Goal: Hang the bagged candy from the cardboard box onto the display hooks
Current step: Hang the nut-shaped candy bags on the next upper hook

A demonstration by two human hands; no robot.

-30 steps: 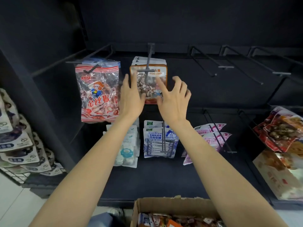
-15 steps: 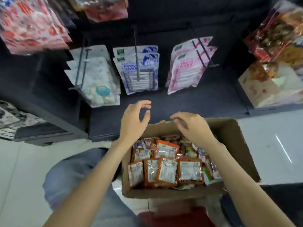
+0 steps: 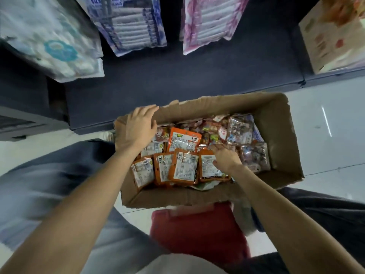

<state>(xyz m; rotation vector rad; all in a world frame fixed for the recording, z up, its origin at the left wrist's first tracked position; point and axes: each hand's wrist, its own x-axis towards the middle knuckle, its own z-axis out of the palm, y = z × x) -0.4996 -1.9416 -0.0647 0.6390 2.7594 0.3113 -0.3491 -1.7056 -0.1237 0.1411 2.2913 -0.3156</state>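
Observation:
An open cardboard box [image 3: 280,135] sits on the floor in front of me, filled with several bagged candies. Orange bags [image 3: 184,142] lie at its left and middle; clear bags with mixed sweets [image 3: 240,128] lie at the right. My left hand [image 3: 138,128] rests on the box's far left corner with relaxed fingers, holding nothing. My right hand [image 3: 224,157] is down inside the box, fingers spread flat on the bags, and I cannot see it gripping any of them.
The dark display rack's base shelf [image 3: 177,76] runs just beyond the box. Hung packs fill the top: white-teal [image 3: 53,46], blue-white [image 3: 130,22], pink-white [image 3: 207,22]. A carton [image 3: 333,38] stands at right. A red stool [image 3: 197,234] is between my knees.
My view dropped from the upper hooks to the box. Both hands left the hung orange bag and came down: the left to the box corner, the right into the bags.

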